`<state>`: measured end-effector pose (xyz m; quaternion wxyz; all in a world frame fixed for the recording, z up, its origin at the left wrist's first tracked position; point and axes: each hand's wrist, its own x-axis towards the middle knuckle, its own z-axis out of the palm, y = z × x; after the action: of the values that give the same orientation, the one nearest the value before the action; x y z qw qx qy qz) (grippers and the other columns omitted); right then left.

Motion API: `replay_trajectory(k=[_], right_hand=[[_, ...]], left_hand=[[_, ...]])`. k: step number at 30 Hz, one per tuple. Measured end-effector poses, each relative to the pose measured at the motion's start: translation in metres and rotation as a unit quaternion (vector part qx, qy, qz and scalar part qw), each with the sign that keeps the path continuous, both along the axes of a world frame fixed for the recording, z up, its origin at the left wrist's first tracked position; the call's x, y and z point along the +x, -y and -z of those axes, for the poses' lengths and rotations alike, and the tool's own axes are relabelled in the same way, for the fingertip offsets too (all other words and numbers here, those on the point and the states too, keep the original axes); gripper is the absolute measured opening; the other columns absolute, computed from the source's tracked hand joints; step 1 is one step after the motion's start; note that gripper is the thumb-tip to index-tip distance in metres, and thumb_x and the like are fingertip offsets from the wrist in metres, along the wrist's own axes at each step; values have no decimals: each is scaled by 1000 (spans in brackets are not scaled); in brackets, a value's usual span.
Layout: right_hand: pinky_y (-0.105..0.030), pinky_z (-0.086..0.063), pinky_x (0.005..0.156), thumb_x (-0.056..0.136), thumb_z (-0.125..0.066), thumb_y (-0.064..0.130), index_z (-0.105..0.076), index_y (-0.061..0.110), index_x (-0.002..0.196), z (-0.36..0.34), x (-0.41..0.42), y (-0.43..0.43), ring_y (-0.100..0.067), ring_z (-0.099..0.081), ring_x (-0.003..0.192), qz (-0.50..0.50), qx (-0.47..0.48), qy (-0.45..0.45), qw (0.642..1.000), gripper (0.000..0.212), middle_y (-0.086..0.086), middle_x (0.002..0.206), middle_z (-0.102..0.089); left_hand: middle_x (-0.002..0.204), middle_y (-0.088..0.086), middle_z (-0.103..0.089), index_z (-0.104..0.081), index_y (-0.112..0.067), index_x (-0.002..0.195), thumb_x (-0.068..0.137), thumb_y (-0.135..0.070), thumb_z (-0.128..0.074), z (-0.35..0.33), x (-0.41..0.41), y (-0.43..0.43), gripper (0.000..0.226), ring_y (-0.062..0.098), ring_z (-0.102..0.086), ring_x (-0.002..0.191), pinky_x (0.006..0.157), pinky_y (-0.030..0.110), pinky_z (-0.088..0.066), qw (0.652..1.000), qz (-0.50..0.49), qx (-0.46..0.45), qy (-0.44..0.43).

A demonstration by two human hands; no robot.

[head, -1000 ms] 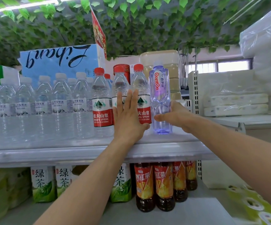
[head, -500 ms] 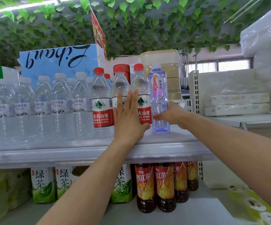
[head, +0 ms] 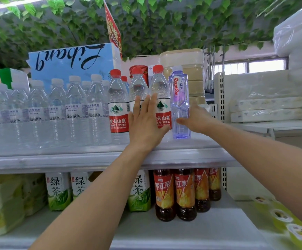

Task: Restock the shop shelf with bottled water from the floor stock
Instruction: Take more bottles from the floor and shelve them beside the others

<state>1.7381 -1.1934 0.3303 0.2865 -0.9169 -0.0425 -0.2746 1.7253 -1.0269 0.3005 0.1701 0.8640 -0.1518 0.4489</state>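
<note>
A clear purple-tinted Ganten water bottle (head: 179, 98) stands upright on the upper shelf (head: 99, 159), just right of the red-capped, red-labelled water bottles (head: 118, 107). My right hand (head: 196, 120) grips the purple bottle low on its right side. My left hand (head: 145, 121) lies flat with straight fingers against the front of two red-labelled bottles (head: 162, 98), holding nothing. Left of those stand several white-capped clear water bottles (head: 76, 109).
Below the upper shelf stand green tea cartons (head: 58, 192) and several dark red iced-tea bottles (head: 184, 193). A blue box (head: 70, 64) sits behind the water. White wrapped packs (head: 265, 109) lie on a counter at the right. Green leaves hang overhead.
My right hand has slid the purple bottle slightly back and leftward, closer to the red-labelled bottles. My left hand stays pressed on the red-labelled bottles.
</note>
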Motion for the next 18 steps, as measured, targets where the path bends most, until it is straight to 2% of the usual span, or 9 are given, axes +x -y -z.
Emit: replay_trajectory(k=[3,7,13,16,18], right_hand=[[-47,-44,99,94,-60,36,-29,15,147,14,-34,-2,-31,-46,129,33,-94,104,990,65,-10,146,-42],[-42,-42,92,98,-52,37,-39,18,143,42,-83,-11,-28,-49,124,38,-163,226,960,51,-9,139,-49],[-45,-45,87,92,-60,33,-50,15,137,96,-136,-34,-29,-55,115,12,-192,255,948,49,-9,127,-58],[-44,-50,77,87,-65,33,-57,13,128,131,-151,-52,-31,-61,103,-1,-217,251,943,47,-9,115,-64],[-43,-52,76,86,-66,34,-56,15,128,152,-159,-65,-30,-61,103,-11,-220,220,950,47,-7,115,-63]], left_hand=[[158,1,-29,-20,-24,154,87,-52,-64,5,-18,-13,85,25,-14,149,120,50,-16,998,-7,-4,68],[141,2,-49,-42,-20,144,89,-49,-60,28,-54,-35,64,25,-43,132,111,48,-33,990,1,14,144],[125,4,-59,-49,-18,138,90,-43,-61,83,-112,-69,55,25,-55,112,89,43,-45,987,16,34,155],[116,4,-63,-52,-16,134,89,-42,-65,117,-131,-86,53,23,-61,100,72,38,-52,989,17,67,129],[112,3,-64,-53,-16,134,89,-43,-65,141,-141,-97,53,22,-62,92,61,35,-50,991,8,84,102]])
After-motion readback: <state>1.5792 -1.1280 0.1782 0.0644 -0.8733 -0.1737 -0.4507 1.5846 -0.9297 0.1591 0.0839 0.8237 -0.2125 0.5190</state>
